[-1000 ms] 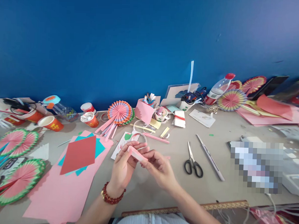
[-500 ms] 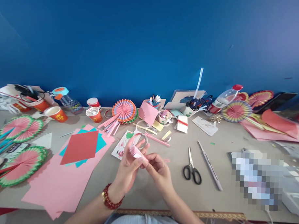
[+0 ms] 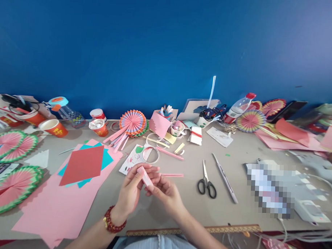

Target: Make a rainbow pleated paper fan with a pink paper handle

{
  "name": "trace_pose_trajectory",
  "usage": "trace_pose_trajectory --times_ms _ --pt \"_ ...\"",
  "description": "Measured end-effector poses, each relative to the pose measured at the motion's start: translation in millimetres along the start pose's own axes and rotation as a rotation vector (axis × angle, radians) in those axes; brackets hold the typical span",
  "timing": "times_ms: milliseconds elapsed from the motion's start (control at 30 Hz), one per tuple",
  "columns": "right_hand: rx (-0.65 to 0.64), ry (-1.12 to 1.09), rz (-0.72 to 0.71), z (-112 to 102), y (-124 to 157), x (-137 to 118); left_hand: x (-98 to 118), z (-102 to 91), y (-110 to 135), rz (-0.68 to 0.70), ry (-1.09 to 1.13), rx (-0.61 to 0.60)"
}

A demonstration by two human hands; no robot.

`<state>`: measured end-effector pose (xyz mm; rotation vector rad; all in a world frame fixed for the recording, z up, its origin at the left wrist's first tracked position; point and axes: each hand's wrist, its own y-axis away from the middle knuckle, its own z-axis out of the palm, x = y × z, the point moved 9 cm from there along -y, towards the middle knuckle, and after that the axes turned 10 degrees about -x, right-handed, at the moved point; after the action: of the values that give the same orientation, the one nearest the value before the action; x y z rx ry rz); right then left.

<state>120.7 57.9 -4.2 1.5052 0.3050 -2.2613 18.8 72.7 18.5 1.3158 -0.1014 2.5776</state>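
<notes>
A small folded strip of pink paper (image 3: 146, 177) is held up between both hands over the middle of the table. My left hand (image 3: 128, 191) pinches its upper end, thumb on the near face and fingers behind. At the lower right end, my right hand (image 3: 167, 193) grips the strip between thumb and bent fingers. Just beyond the hands lie a roll of clear tape (image 3: 157, 157) and a white card with printed drawings (image 3: 132, 160). Thin pink strips (image 3: 175, 175) rest near my right fingers. Part of the folded paper is covered by my fingertips.
Black-handled scissors (image 3: 206, 187) and a grey utility knife (image 3: 225, 179) lie to the right. Red paper (image 3: 83, 165) tops blue and pink sheets at left. Pleated paper fans (image 3: 132, 122), paper cups (image 3: 54, 128) and a tilted bottle (image 3: 239, 108) line the back, by the blue wall.
Both hands have come slightly nearer and to the left with the strip, which now shows flatter. The tape roll is less covered. The whole view has shifted right.
</notes>
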Motion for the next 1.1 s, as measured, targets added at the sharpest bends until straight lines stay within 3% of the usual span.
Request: trace_pose_trajectory --times_ms 233,433,733,833,933,1100 --pt "0.088 0.07 -0.029 -10 1 1 -6 -0.3 -6 -0.043 0.057 -0.011" --pt "0.012 -0.242 0.039 -13 -12 -6 -5 18.2 -16 -0.092 0.104 -0.162" --pt "-0.06 -0.421 0.178 -7 -25 4 -6 2.0 -31 -0.195 -0.02 -0.174" --pt "-0.094 -0.278 0.182 -12 -30 5 -3 -1.9 -35 -0.161 -0.067 -0.178" --pt "-0.089 0.062 0.103 -24 -36 -3 -2 1.1 -40 -0.13 -0.096 -0.236" --pt "0.186 0.572 -0.164 -57 -32 -43 -4 -3.1 -41 -0.137 -0.145 -0.264"
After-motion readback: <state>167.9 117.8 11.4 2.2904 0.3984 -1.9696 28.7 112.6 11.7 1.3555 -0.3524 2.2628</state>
